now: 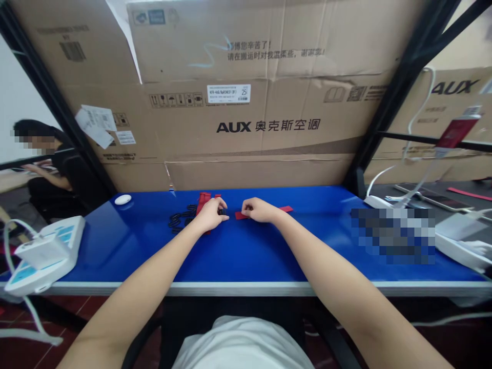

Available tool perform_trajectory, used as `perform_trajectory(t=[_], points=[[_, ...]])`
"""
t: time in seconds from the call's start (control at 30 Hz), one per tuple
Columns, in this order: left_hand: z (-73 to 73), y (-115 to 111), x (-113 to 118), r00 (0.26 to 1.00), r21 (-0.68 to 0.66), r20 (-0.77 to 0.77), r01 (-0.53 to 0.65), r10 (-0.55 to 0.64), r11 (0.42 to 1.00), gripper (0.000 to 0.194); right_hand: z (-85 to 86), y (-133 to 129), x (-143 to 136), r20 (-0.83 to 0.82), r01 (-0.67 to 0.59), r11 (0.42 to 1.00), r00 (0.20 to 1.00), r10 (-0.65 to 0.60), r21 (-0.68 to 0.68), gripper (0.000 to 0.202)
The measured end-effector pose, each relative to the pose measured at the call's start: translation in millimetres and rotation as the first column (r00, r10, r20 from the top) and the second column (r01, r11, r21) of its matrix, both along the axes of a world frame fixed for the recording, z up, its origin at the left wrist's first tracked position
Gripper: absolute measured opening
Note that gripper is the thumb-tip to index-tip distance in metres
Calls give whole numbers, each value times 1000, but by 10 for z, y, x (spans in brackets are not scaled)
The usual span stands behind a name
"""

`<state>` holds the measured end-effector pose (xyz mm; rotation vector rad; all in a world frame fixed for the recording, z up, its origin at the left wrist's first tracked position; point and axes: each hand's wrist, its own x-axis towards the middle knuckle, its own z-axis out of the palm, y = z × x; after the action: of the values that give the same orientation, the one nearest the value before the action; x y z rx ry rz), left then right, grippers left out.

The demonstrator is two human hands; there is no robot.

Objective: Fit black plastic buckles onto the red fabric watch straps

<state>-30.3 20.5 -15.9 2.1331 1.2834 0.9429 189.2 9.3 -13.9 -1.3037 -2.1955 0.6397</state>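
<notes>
Here on the glossy blue surface [246, 256], the flat, narrow red strip [286, 209] lies crosswise in front of the person, and it's the marker for everything else. Right on top of it sits the right hand [259, 209], fingers curled in and drawn together, both ends of the strip showing past them; whether that grip actually pinches the red material, I can't tell. Just left of the strip, the left hand [210, 214] arches over a bunched red piece [205, 197], thumb and forefinger apart with a bit of something black between them, and from here I can't say whether this grip holds anything. Farther left of the strip, beside that bunched piece, loops a black coiled cord [176, 220]; farther left again rests a small white oval object [123, 199]. Way out left of the strip there's a white power strip [75, 236] carrying a white plug-in adapter [44, 252]. Behind the strip rises a tall brown cardboard panel [230, 148] printed with AUX in dark letters, and well off to the far left of it a dark-clothed person [63, 164] sits.
</notes>
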Motion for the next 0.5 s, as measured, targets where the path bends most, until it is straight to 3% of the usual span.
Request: perform_trajectory(t=[0.23,0.37,0.5], points=[[62,-70,92,895,-222,444,160,-47,962,45,55,-14,-6,-193,-91,995,978,82,-38,6],[88,-99,84,833,-249,546,264,-91,932,47,74,-12,-5,-367,-177,983,918,150,-42,15],[84,-87,60,805,-255,565,378,-180,890,44,138,-52,38,-424,-230,970,889,174,-82,21]])
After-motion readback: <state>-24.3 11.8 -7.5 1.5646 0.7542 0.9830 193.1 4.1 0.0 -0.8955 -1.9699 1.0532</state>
